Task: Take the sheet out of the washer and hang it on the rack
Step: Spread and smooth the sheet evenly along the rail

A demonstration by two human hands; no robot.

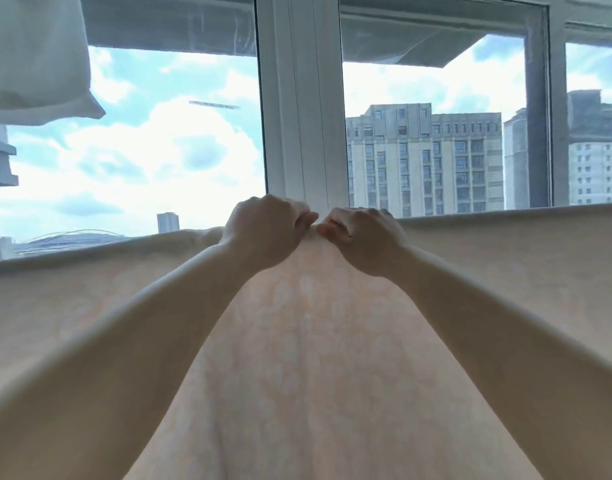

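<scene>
Gripping the top fold of the sheet (315, 341) with both hands, left hand (266, 230) and right hand (363, 240) nearly touching, fingers clenched on cloth, a person had it draped before the window (297, 98); the rack was hidden. Spreading it outward seemed the likely next move.

A large window with a white frame (302, 98) shows bright cloudy sky on the left and tall buildings (425, 161) on the right.
</scene>
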